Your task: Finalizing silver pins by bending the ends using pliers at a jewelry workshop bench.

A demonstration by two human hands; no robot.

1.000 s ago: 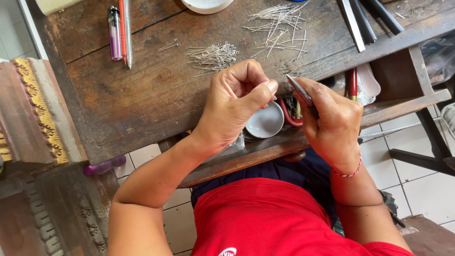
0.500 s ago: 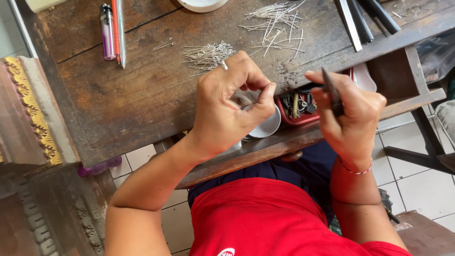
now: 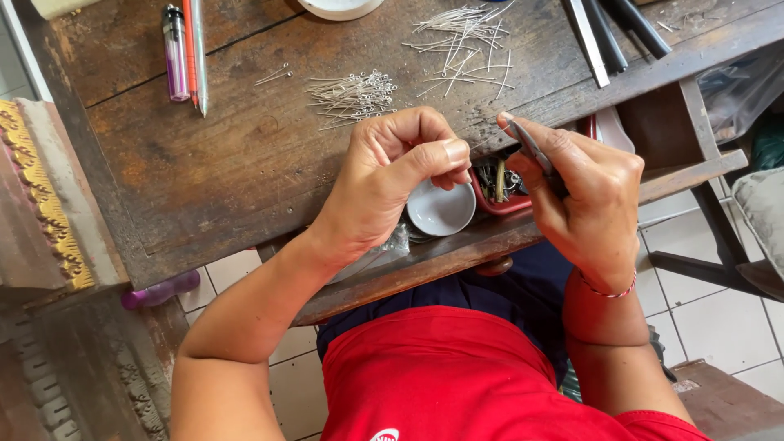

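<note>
Head view, from left to right: one carved wooden frame with gold trim [image 3: 37,192] leans at the left edge, and one purple tube [image 3: 159,290] lies just under the near-left corner of the wooden table [image 3: 204,171]. On the table top lie one purple lighter [image 3: 175,53] and, just beside it, two pens [image 3: 196,49]. Further right are two heaps of thin metal pins, too many to count: one heap [image 3: 351,94] just beyond the left hand, another heap [image 3: 465,45] near the far edge. One white dish [image 3: 339,6] shows partly at the top edge. The left hand [image 3: 392,180] is curled, thumb and fingers pinched narrowly together; what they pinch is too small to see. Under it, on a lower shelf, sit one small white bowl [image 3: 439,208] and one red tray [image 3: 502,192] of small tools. The right hand [image 3: 592,200] is closed around one pair of slim pliers [image 3: 531,147], tip pointing towards the left hand. Three dark tool handles [image 3: 612,28] lie at the far right. Pale floor tiles [image 3: 702,269] show below.
</note>
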